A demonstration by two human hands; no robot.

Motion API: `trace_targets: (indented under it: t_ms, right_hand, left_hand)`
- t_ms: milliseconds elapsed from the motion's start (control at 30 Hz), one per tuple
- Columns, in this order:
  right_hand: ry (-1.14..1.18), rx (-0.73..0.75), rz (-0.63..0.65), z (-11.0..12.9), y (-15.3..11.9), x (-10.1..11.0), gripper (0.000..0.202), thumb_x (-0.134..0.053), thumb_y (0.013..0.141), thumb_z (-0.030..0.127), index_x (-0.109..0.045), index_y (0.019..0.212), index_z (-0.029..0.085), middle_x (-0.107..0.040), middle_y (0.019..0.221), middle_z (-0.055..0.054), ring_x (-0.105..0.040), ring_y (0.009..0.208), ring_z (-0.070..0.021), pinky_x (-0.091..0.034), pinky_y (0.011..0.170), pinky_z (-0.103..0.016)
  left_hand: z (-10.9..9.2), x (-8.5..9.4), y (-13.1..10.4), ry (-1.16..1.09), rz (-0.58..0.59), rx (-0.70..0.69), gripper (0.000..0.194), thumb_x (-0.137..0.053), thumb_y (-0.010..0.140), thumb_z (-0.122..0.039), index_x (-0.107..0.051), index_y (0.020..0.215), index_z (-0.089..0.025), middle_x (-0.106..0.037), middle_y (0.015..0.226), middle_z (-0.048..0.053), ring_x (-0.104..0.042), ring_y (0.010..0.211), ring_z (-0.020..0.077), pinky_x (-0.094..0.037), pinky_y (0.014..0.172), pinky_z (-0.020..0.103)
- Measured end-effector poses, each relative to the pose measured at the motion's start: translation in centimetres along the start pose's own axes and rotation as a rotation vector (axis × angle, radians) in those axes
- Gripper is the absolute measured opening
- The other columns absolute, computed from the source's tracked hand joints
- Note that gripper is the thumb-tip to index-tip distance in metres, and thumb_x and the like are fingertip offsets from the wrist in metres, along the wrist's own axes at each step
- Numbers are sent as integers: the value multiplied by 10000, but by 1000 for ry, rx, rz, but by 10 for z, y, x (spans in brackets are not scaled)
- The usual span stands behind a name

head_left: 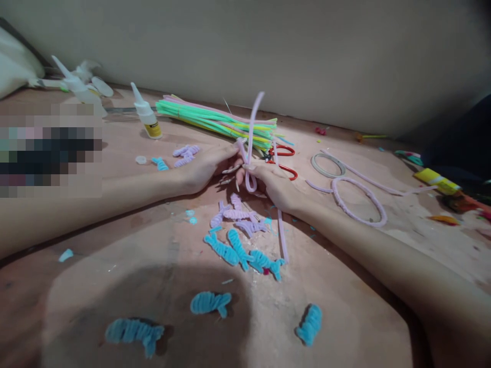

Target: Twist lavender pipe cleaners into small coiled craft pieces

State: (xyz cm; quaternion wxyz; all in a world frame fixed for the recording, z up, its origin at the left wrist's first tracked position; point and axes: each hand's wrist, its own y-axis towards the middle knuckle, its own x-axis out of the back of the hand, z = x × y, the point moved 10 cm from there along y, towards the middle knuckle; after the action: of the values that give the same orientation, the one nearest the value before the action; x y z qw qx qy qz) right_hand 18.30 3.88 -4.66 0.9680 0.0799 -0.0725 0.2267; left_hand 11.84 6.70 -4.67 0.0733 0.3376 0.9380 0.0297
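Note:
Between my two hands a pale purple pipe cleaner [251,128] is bent into a loop at the bottom, with one end standing up. My left hand [210,166] pinches it from the left near its upper bend. From the right, my right hand [272,184] grips it with thumb and fingers just above the loop. Below the hands lie several coiled purple fish-like pieces [240,214] and several blue ones [222,249]. Another straight purple pipe cleaner [283,237] runs under my right wrist. Red-handled scissors [293,174] rest just behind my right hand, their blades partly hidden.
A bundle of green, pink and yellow pipe cleaners [215,120] lies at the back. Left of it stands a glue bottle [148,115]. To the right are a tape ring [328,165] and a purple wrapped ring [358,202]. More blue pieces [210,303] lie in front.

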Motion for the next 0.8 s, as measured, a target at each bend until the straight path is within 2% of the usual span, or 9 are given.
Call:
trace_targets:
  t_ms: [100, 233, 333, 467, 533, 633, 800]
  right_hand:
    - [-56, 5, -11, 3, 3, 1, 418, -403, 1005, 185, -573, 623, 174, -516, 610, -8, -434, 554, -105, -334, 510, -240]
    - [-163, 28, 15, 1, 3, -2, 441, -413, 1030, 247, -525, 607, 189, -501, 590, -5, -442, 571, -112, -350, 546, -250]
    - [-190, 77, 33, 2, 1, -4, 444, -425, 1059, 344, -507, 647, 201, -498, 627, 0, -442, 603, -118, -357, 567, -258]
    - [-255, 191, -33, 14, -2, -3, 492, -411, 1089, 511, -451, 693, 221, -459, 676, 5, -428, 662, -137, -383, 653, -280]
    - [-281, 233, -59, 18, -4, -3, 513, -388, 1090, 571, -442, 713, 227, -452, 692, 2, -435, 685, -147, -390, 686, -293]
    - [-310, 249, -59, 18, -6, -5, 537, -345, 1086, 623, -462, 738, 231, -473, 716, -13, -459, 725, -168, -386, 692, -307]
    - [-346, 286, -98, 22, -8, -1, 532, -338, 1073, 660, -422, 758, 240, -450, 718, -6, -439, 727, -174, -373, 706, -318]
  left_hand:
    - [6, 4, -2, -12, -7, -2, 433, -547, 963, -508, -531, 665, -195, -593, 583, 29, -563, 519, 135, -405, 445, 235]
    - [11, 6, -5, -26, -33, 15, 392, -574, 978, -527, -553, 756, -204, -554, 614, 3, -543, 509, 125, -402, 457, 237]
    - [9, 6, -5, 17, -55, 8, 438, -668, 946, -568, -527, 744, -206, -475, 569, -24, -456, 448, 94, -317, 408, 223]
    - [-1, 15, -8, 71, -158, -46, 421, -663, 981, -469, -483, 708, -203, -357, 530, -54, -304, 408, 58, -204, 381, 201]
    - [-9, 16, -10, 108, -181, -104, 424, -642, 1000, -440, -481, 692, -197, -359, 543, -52, -323, 428, 55, -243, 405, 195]
    - [-21, 17, -14, 158, -226, -183, 448, -655, 995, -440, -482, 665, -191, -403, 570, -35, -426, 495, 76, -368, 484, 206]
    - [-23, 18, -14, 197, -280, -185, 458, -650, 990, -467, -490, 659, -194, -444, 580, -18, -499, 575, 111, -447, 575, 229]
